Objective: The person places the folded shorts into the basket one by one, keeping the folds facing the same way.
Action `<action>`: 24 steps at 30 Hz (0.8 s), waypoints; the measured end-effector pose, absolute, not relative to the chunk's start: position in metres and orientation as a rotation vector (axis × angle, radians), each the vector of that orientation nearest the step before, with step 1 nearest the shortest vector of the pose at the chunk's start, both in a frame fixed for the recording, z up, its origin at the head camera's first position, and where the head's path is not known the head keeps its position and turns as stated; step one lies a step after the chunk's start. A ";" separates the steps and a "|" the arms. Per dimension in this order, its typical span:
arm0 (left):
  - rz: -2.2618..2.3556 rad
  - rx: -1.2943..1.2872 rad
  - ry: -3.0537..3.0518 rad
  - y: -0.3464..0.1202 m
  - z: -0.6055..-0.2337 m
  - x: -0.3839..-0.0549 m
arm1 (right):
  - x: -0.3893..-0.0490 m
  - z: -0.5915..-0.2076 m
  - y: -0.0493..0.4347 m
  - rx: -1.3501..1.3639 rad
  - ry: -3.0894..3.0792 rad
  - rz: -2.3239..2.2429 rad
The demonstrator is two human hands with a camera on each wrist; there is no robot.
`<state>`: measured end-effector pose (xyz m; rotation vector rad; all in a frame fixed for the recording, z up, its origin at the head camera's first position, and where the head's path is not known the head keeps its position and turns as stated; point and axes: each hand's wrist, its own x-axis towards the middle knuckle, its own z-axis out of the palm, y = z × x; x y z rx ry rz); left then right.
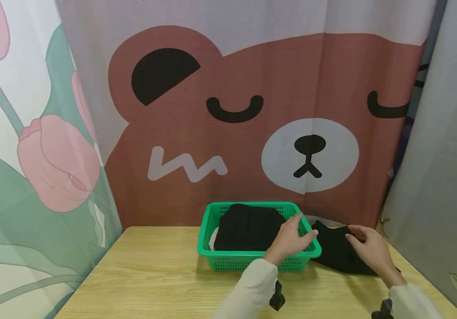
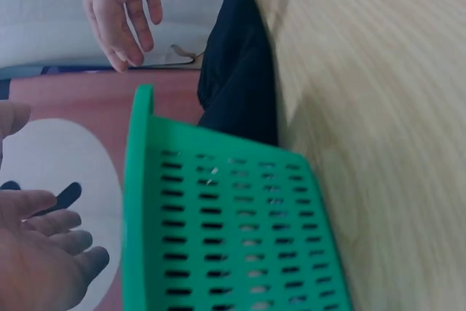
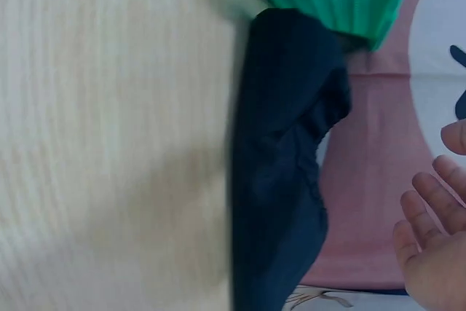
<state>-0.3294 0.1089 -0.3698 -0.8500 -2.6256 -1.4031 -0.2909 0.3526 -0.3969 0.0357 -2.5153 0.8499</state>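
A green plastic basket [image 1: 260, 254] with slotted walls stands at the back of the table, holding a folded black cloth [image 1: 248, 228]. Some white fabric [image 1: 213, 239] peeks out at its left inside. Over the basket's right end hovers my left hand [image 1: 291, 237], fingers extended, gripping nothing. To the right of the basket lies a second black cloth [image 1: 338, 248], its edge gathered in the right wrist view [image 3: 291, 136]. My right hand [image 1: 373, 250] is above that cloth with loosely bent fingers; in the right wrist view it is apart from the cloth.
The wooden table [image 1: 152, 274] stretches left and in front of the basket. A curtain with a bear print [image 1: 252, 146] hangs right behind the table, a tulip-print curtain [image 1: 33, 186] at the left and a pale curtain [image 1: 443, 177] at the right.
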 end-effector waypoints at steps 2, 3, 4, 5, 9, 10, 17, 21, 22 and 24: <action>-1.400 -0.873 -2.639 0.113 -0.372 -0.328 | -0.292 -0.400 0.354 0.035 -2.547 0.827; -1.393 -0.885 -2.644 0.115 -0.374 -0.327 | -0.293 -0.402 0.355 0.035 -2.570 0.819; -1.386 -0.896 -2.651 0.116 -0.375 -0.327 | -0.294 -0.404 0.355 0.036 -2.593 0.814; -1.374 -0.910 -2.656 0.118 -0.376 -0.326 | -0.295 -0.405 0.355 0.036 -2.621 0.811; -1.316 -0.927 -2.688 0.122 -0.381 -0.327 | -0.301 -0.412 0.353 0.047 -2.700 0.777; -1.302 -0.923 -2.699 0.123 -0.383 -0.327 | -0.302 -0.414 0.352 0.050 -2.713 0.769; -1.141 -0.967 -2.722 0.128 -0.390 -0.328 | -0.312 -0.429 0.346 0.076 -2.751 0.674; -1.070 -0.965 -2.742 0.131 -0.393 -0.329 | -0.316 -0.436 0.345 0.126 -2.776 0.611; -1.055 -0.965 -2.751 0.132 -0.393 -0.329 | -0.316 -0.437 0.345 0.122 -2.794 0.604; -1.006 -0.974 -2.765 0.133 -0.395 -0.329 | -0.316 -0.440 0.345 0.105 -2.835 0.598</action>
